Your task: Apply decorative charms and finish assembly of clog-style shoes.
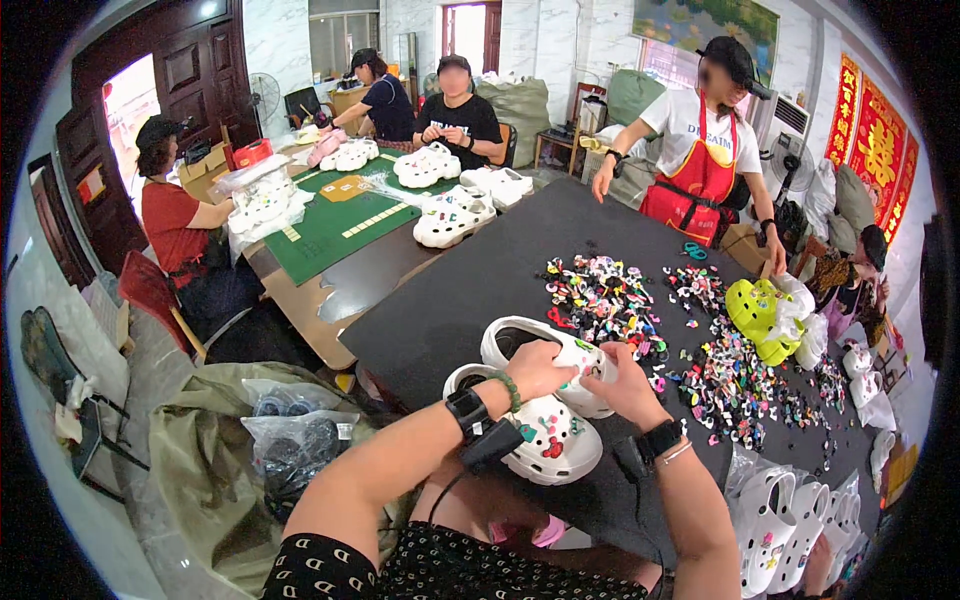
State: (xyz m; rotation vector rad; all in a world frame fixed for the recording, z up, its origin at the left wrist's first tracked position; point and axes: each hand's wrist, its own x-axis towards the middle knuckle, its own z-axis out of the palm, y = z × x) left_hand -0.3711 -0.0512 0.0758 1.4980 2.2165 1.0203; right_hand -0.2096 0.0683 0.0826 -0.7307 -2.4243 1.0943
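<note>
A pair of white foam clogs lies at the near edge of the dark table. On the far clog [520, 337] both of my hands are at work. My left hand [540, 370] reaches over its opening, fingers closed on the upper. My right hand [625, 388] grips the toe part, thumb and fingers bent round it; anything small between the fingertips is hidden. The near clog [555, 462] sits under my left wrist, with red and green charms fixed in its top. Just past my right hand spreads a pile of colourful shoe charms [605, 300].
More charms [740, 390] cover the right side of the table. Lime-green clogs [762, 320] lie by a standing co-worker in a red apron [690, 190]. Bagged white clogs [770, 530] stand at the near right. Several people sit round a green-topped table [330, 240] with white clogs.
</note>
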